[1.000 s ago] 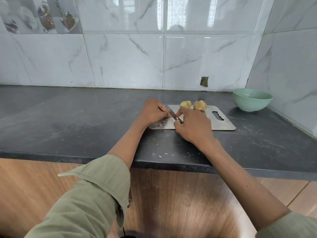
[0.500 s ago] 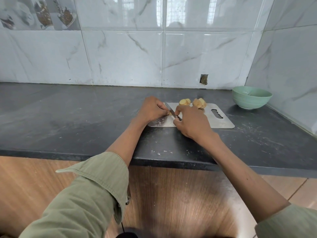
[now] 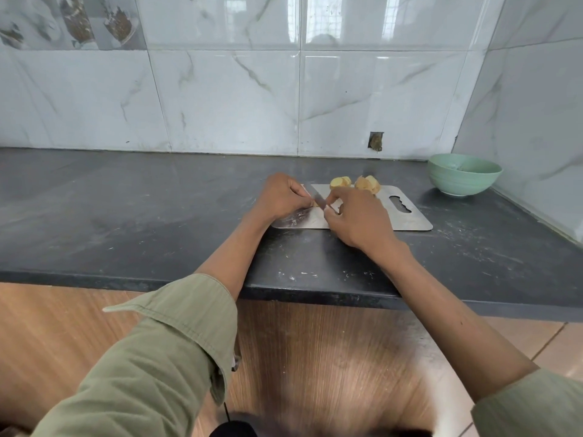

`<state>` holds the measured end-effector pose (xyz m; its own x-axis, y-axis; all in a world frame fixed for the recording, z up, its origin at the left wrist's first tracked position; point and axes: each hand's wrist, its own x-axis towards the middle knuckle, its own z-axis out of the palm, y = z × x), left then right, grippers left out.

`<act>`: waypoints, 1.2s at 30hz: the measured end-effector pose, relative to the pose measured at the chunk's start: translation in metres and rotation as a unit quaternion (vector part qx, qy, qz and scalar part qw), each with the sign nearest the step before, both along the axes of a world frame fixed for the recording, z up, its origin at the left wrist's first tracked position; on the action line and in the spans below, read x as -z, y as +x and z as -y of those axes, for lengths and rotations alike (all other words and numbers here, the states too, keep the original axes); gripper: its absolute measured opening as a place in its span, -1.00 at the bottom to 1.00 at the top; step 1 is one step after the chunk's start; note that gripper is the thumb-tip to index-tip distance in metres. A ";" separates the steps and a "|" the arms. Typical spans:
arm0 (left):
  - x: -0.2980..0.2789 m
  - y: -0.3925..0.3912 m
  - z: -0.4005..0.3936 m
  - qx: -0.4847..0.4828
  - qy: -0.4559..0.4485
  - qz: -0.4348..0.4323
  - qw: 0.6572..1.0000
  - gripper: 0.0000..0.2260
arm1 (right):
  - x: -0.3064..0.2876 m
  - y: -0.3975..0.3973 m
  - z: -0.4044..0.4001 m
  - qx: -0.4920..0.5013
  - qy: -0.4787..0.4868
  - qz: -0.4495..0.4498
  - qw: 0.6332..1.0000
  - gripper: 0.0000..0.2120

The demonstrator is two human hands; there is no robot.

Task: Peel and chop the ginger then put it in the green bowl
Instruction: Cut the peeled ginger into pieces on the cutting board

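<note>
— Two hands meet at centre frame, over the left half of a flat silver metal cutting board (image 3: 407, 223). What does the left hand (image 3: 279, 197) hold?

— Its fingers are curled down, pinching a small piece of ginger (image 3: 315, 203) against the board; only a sliver of that piece shows between the two hands.

— And just right of it?

— A narrow steel knife blade (image 3: 318, 197) runs slantwise between the hands, its tip toward the upper left. The right hand (image 3: 358, 217) is curled round the knife's handle, which is hidden under the fingers.

— Where is the rest of the ginger?

— At the board's far edge, above the right hand: one pale yellow peeled ginger chunk (image 3: 340, 182) and, just to its right, a larger yellow-brown ginger chunk (image 3: 367, 184). Both rest on the board, apart from the hands.

— Further right?

— The board's handle slot, then the round green ribbed bowl (image 3: 463, 175) at the right of the frame, on the dark stone bench (image 3: 126, 200), well apart from the board. Whether anything lies inside it I cannot tell.
</note>
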<state>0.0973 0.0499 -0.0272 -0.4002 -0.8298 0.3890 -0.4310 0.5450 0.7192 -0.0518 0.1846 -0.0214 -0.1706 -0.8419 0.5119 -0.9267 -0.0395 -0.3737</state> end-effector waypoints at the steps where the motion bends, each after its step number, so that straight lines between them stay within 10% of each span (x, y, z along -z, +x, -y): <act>1: 0.000 0.000 0.002 -0.003 0.002 0.000 1.000 -0.92 | -0.002 -0.003 0.000 0.006 -0.021 0.027 0.999 -0.84; 17: 0.001 -0.010 0.012 0.072 -0.021 0.079 0.994 -0.89 | -0.030 -0.035 0.032 -0.029 -0.037 0.116 0.992 -0.80; 36: 0.004 -0.012 0.011 -0.011 -0.040 0.066 0.997 -0.93 | -0.012 -0.021 0.023 0.010 0.056 -0.024 0.998 -0.76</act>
